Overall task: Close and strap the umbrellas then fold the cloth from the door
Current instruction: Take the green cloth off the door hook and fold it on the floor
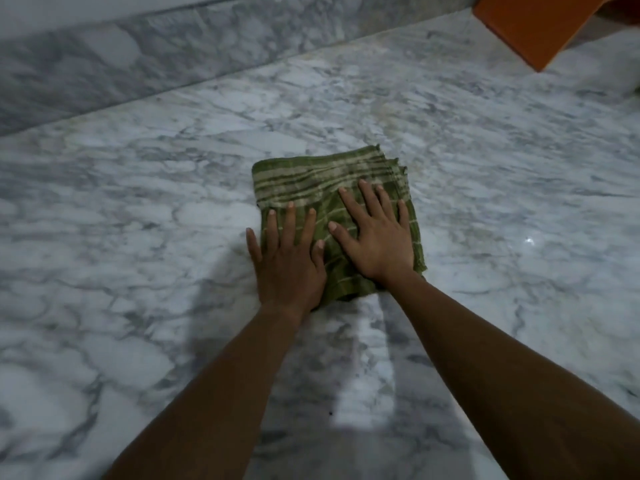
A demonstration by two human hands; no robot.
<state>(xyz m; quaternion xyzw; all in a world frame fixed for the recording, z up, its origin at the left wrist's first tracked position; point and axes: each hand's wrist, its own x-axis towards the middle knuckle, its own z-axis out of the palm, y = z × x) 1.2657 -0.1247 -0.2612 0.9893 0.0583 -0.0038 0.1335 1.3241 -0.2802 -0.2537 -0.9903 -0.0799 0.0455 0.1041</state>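
A green cloth (pixel 322 178) with pale stripes lies folded into a small square on the marble floor. My left hand (pixel 289 263) presses flat on its left part, fingers spread, with the little finger off the cloth on the floor. My right hand (pixel 375 233) lies flat on the cloth's right part, fingers apart. Neither hand grips anything. No umbrella is in view.
The grey-white marble floor (pixel 138 237) stretches all around. A marble skirting and wall (pixel 138 60) run along the back left. The corner of an orange piece of furniture (pixel 533 26) stands at the top right.
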